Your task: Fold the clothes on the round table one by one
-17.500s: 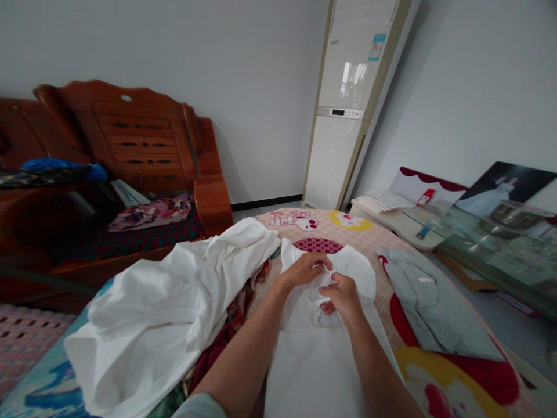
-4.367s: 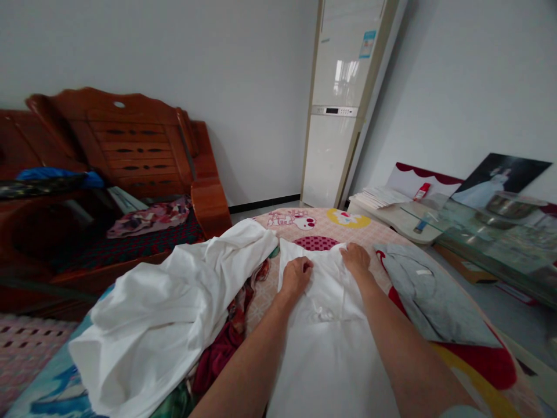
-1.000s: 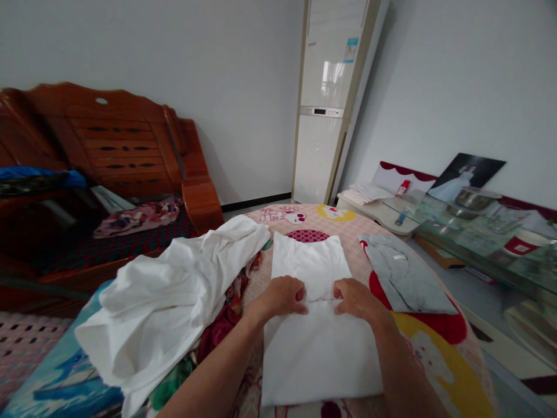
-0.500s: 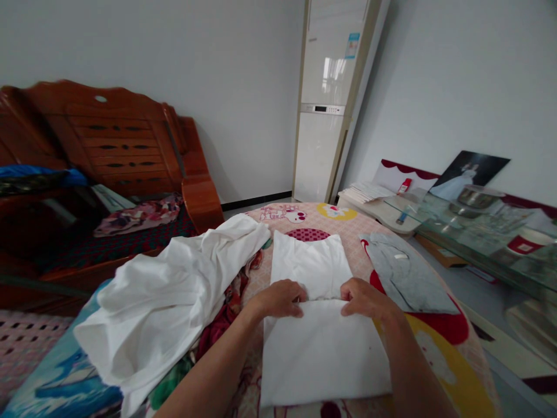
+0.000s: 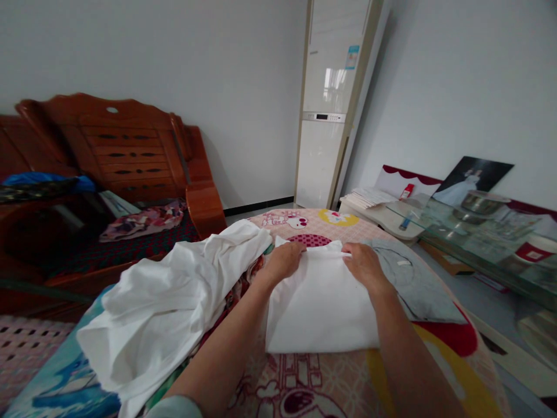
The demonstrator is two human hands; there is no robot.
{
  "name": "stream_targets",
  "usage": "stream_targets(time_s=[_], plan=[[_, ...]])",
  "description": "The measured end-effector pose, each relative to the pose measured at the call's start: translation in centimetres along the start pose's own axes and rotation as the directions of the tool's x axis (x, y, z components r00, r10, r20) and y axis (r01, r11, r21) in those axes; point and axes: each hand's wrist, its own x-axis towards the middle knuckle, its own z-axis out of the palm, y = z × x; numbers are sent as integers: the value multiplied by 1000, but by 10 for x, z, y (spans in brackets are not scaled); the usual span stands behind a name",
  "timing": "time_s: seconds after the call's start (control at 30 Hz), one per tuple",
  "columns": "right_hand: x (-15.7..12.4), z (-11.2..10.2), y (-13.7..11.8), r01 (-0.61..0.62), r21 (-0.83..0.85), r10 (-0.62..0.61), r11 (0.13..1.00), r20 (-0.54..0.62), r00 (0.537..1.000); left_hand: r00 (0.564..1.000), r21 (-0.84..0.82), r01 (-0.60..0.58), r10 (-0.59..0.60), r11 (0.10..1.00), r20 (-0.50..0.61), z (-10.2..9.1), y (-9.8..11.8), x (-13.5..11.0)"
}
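A white garment (image 5: 319, 305) lies folded into a compact rectangle on the patterned bed cover (image 5: 304, 383). My left hand (image 5: 285, 259) grips its far left corner with the fingers curled over the edge. My right hand (image 5: 363, 262) holds the far right corner the same way. Both forearms stretch out over the fold. A crumpled white sheet-like cloth (image 5: 174, 293) is heaped just left of my left arm.
A folded grey garment (image 5: 413, 284) lies to the right of the white one. Dark red and green clothes (image 5: 237, 299) peek out under the white heap. A wooden sofa (image 5: 122, 157) stands at left, a tall white cabinet unit (image 5: 324, 104) at the back, a glass table (image 5: 483, 226) at right.
The near half of the white garment has been folded over away from me; both hands moved with its edge from the middle to the far end, leaving a shorter rectangle.
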Motion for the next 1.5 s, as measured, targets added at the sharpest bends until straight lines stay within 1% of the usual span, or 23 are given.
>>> stream_targets(time_s=[0.07, 0.13, 0.2, 0.37, 0.43, 0.5, 0.57, 0.63, 0.7, 0.77, 0.83, 0.9, 0.93, 1.03, 1.2, 1.3, 1.4, 1.43, 1.5], plan=[[14, 12, -3, -11, -84, 9, 996, -28, 1000, 998, 51, 62, -62, 997, -1, 10, -4, 16], [25, 22, -5, -13, -138, 12, 990, -8, 1000, 994, 90, 109, -110, 990, 1, 19, -8, 27], [33, 31, -7, -7, -176, 10, 984, 20, 1000, 992, 119, 127, -127, 985, -7, 25, -11, 34], [52, 46, -9, -13, -218, 17, 976, 16, 1000, 992, 153, 123, -117, 981, -49, 27, -17, 48], [59, 51, -10, -26, -222, 27, 975, 4, 1000, 988, 150, 149, -141, 977, -59, 28, -20, 53], [61, 55, -10, -33, -226, 32, 974, -7, 999, 981, 142, 182, -169, 973, -98, 31, -23, 55], [58, 58, -9, -21, -213, 17, 977, -23, 1000, 967, 124, 203, -179, 971, -179, 38, -24, 52], [48, 60, -9, 2, -166, -8, 986, -33, 999, 962, 93, 171, -145, 981, -233, 47, -21, 44], [32, 62, -9, 15, -89, -18, 996, -36, 999, 977, 38, 76, -67, 996, -202, 57, -15, 32], [12, 66, -9, 21, -11, -22, 1000, -21, 1000, 992, -24, -45, 42, 999, -119, 67, -7, 16], [-9, 75, -10, 60, 44, -60, 997, -8, 998, 991, -56, -129, 127, 990, -49, 76, 1, 0], [-29, 87, -11, 130, 56, -129, 990, -14, 992, 988, -40, -155, 155, 987, -18, 85, 5, -14], [-37, 93, -10, 148, 47, -147, 988, -18, 989, 987, -23, -157, 157, 987, -24, 89, 5, -19], [-54, 107, -8, 147, 8, -147, 989, -1, 989, 984, 28, -162, 164, 986, -66, 96, 2, -28], [-59, 116, -5, 130, 2, -130, 992, -7, 992, 980, 72, -165, 172, 984, -97, 97, 0, -27], [-57, 120, -2, 126, 51, -122, 991, -83, 989, 979, 85, -162, 171, 983, -108, 97, 2, -27], [-48, 120, 9, 46, 112, -23, 993, -195, 981, 979, 82, -160, 169, 984, -111, 99, 2, -27], [-42, 117, 14, 0, 125, 26, 992, -207, 978, 979, 79, -160, 168, 984, -111, 99, 2, -27], [-27, 110, 26, -99, 121, 119, 988, -173, 978, 980, 73, -162, 169, 984, -107, 101, 2, -27]])
